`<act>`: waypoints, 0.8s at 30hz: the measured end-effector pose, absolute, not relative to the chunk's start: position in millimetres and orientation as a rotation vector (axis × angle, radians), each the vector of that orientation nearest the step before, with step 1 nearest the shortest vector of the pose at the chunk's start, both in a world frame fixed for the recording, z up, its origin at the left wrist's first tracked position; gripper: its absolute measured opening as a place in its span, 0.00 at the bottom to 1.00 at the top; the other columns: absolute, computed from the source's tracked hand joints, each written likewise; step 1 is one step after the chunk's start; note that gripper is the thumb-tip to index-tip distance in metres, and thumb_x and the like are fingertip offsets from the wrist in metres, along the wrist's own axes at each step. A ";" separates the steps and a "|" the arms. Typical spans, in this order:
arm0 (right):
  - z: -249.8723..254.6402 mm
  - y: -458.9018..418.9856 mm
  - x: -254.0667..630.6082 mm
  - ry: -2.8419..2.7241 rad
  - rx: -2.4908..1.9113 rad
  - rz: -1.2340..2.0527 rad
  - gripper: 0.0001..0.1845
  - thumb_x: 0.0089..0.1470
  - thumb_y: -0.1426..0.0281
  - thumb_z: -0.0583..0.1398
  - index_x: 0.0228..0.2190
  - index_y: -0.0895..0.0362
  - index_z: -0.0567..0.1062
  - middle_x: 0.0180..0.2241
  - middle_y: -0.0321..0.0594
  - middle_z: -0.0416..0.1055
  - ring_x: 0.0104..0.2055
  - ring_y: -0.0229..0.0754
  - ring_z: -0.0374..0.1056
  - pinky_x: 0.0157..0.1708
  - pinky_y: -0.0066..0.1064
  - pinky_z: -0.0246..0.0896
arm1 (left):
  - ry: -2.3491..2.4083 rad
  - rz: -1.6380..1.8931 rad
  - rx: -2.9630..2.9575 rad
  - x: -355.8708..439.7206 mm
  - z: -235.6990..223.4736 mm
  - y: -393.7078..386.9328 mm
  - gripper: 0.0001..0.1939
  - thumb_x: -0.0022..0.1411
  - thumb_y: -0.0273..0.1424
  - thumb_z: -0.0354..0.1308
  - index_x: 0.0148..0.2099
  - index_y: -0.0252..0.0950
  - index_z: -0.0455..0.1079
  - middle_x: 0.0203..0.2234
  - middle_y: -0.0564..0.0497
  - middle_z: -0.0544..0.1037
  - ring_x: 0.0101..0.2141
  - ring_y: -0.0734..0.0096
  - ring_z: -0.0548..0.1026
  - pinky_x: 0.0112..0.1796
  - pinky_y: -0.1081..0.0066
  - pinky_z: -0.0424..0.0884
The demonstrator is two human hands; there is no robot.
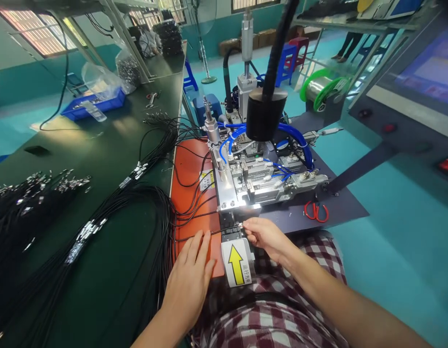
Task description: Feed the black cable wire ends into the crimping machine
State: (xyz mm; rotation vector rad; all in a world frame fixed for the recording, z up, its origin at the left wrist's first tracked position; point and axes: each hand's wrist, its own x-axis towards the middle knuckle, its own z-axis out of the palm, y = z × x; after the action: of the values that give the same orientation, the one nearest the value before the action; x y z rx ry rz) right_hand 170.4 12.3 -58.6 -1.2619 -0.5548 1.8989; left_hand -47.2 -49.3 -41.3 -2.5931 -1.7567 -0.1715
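Observation:
My right hand (267,238) pinches the metal connector end (240,225) of a black cable (224,230) between thumb and forefinger, over the front of the machine's feed track (231,237). My left hand (189,278) lies flat on the orange mat (187,166), fingers stretched out, the fingertips at the same cable. Just below the cable is a white label with a yellow arrow (236,266). Several other black cables run from the machine's left side across the mat to a bundle (137,193) on the green table.
The bench machine (260,183) carries cylinders, blue air hoses and a black lamp (266,113). Red-handled scissors (316,211) lie at its right. A green wire spool (320,89) and a screen panel (415,82) stand beyond. Cable heaps (28,208) and a blue tray (95,104) occupy the table (111,270).

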 end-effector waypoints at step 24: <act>-89.2 -52.2 225.2 -0.430 -1.409 1.649 0.18 0.43 0.53 0.65 0.28 0.54 0.77 0.23 0.32 0.66 0.20 0.34 0.59 0.20 0.26 0.57 | -1.795 -0.186 -2.551 -35.3 -27.0 12.4 0.23 0.66 0.28 0.43 0.61 0.29 0.60 0.58 0.38 0.66 0.58 0.56 0.64 0.54 0.56 0.66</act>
State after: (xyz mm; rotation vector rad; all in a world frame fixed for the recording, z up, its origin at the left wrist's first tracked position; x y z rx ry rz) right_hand 225.2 -52.2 -89.2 -1.4090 -0.4303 1.6490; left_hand -35.3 12.4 -27.0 -2.5507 -1.7949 -0.1863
